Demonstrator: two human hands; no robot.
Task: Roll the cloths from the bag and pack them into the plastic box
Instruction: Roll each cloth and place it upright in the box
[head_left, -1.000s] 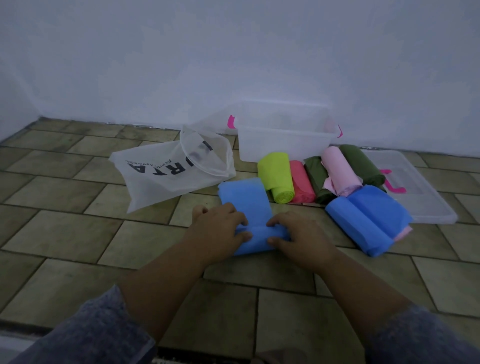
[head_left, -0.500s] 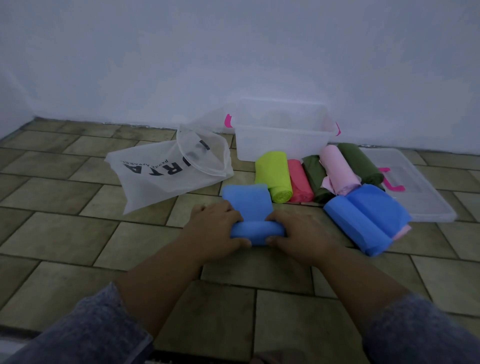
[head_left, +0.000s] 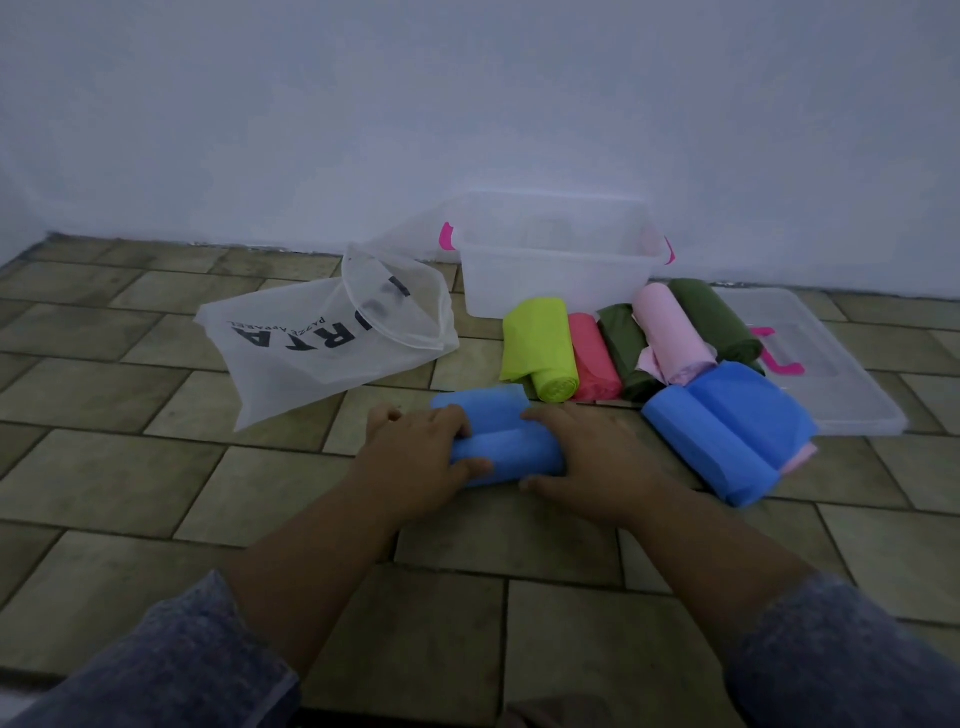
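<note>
A blue cloth (head_left: 498, 447) lies on the tiled floor, mostly rolled up, with a short flat end left beyond the roll. My left hand (head_left: 415, 452) grips the roll's left end and my right hand (head_left: 592, 457) grips its right end. Behind it lie finished rolls: lime green (head_left: 540, 348), red (head_left: 592, 358), dark green (head_left: 623, 348), pink (head_left: 670, 332) and another dark green (head_left: 711, 322). A bigger blue roll (head_left: 727, 431) lies to the right. The clear plastic box (head_left: 550, 291) with pink handles stands by the wall. The translucent bag (head_left: 322, 348) lies at the left.
The box's clear lid (head_left: 831, 384) with pink clips lies flat at the right, partly under the rolls. A white wall runs along the back of the floor. Bare tiles stretch to the left and in front of my arms.
Both hands have rolled the blue cloth further away from me. The roll has grown thicker and the flat part ahead of it has shrunk to a short strip.
</note>
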